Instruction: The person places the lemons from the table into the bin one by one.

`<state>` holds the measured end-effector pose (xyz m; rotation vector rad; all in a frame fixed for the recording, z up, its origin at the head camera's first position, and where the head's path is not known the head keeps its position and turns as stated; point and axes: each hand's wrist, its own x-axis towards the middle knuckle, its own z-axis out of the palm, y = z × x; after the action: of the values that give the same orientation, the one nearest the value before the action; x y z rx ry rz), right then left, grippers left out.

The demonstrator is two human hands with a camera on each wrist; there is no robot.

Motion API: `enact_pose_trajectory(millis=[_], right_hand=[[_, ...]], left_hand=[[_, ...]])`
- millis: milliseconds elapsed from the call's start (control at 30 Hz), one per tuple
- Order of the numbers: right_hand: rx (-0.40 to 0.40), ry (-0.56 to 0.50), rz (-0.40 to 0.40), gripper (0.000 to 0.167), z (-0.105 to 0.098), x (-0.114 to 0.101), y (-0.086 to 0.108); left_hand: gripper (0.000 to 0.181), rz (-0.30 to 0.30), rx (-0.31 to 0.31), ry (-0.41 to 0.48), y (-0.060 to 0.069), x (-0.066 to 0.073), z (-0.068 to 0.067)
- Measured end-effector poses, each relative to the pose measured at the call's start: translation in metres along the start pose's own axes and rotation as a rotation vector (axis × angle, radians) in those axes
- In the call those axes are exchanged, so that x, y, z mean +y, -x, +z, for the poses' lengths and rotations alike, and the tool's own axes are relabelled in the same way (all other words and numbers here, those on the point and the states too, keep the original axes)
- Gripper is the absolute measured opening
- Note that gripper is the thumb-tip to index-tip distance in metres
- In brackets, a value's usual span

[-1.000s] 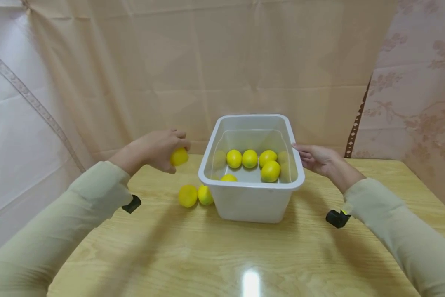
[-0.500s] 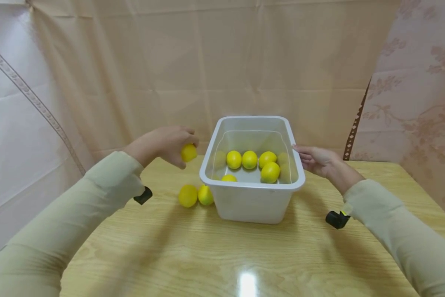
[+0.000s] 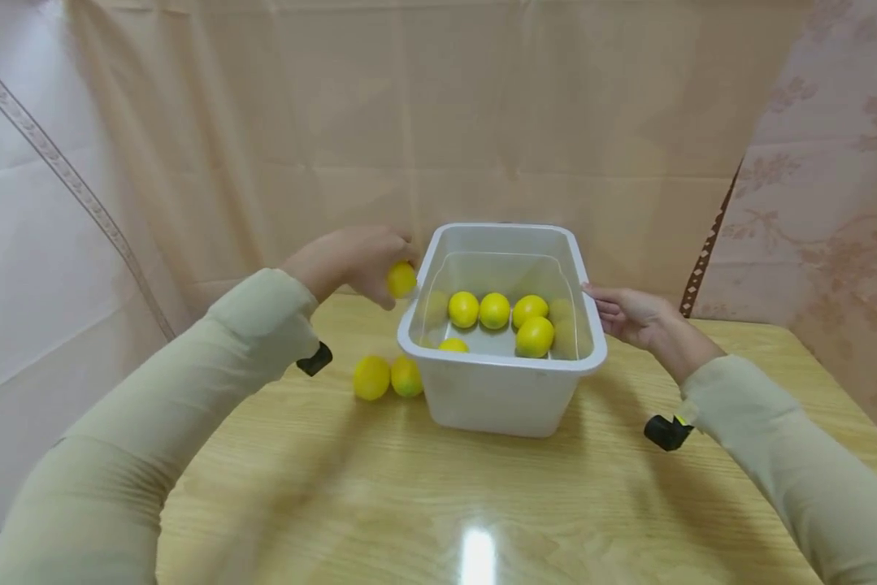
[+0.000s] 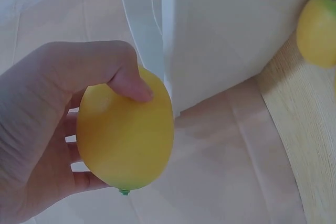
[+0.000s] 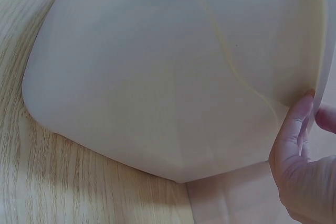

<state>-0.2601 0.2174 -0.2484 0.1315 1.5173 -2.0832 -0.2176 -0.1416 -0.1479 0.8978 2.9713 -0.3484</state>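
Observation:
A yellow lemon (image 4: pixel 126 129) with a green tip sits in my left hand (image 3: pixel 361 258), thumb across it and fingers behind. That hand is beside the left rim of a white plastic bin (image 3: pixel 497 398), close to its outer wall. My right hand (image 3: pixel 631 315) pinches the bin's right rim, with the thumb and fingers on either side of it in the right wrist view. Inside the bin lie several lemons (image 3: pixel 494 310); one near the front wall is partly hidden by the rim.
Two more lemons, a left one (image 3: pixel 371 378) and a right one (image 3: pixel 407 377), lie on the wooden table (image 3: pixel 379 487) against the bin's left side. A beige cloth (image 3: pixel 299 122) hangs behind the table.
My left hand has moved right and slightly up with its lemon, coming close to the bin's left rim. The right hand stays at the right rim; the bin has hardly shifted.

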Motion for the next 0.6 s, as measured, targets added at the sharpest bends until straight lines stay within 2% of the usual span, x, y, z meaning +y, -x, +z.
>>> enact_pose_trajectory(millis=[200, 367, 600], right_hand=[[0.024, 0.003, 0.02, 0.009, -0.005, 0.001, 0.004], [0.027, 0.0, 0.016, 0.011, -0.007, 0.001, 0.007], [0.037, -0.012, 0.017, 0.013, -0.009, 0.0, 0.01]], left_hand=[[0.043, 0.033, -0.01, -0.009, -0.015, 0.007, -0.001], [0.041, 0.026, -0.023, 0.006, -0.027, 0.011, -0.003], [0.046, 0.023, -0.059, 0.029, -0.036, 0.021, -0.008]])
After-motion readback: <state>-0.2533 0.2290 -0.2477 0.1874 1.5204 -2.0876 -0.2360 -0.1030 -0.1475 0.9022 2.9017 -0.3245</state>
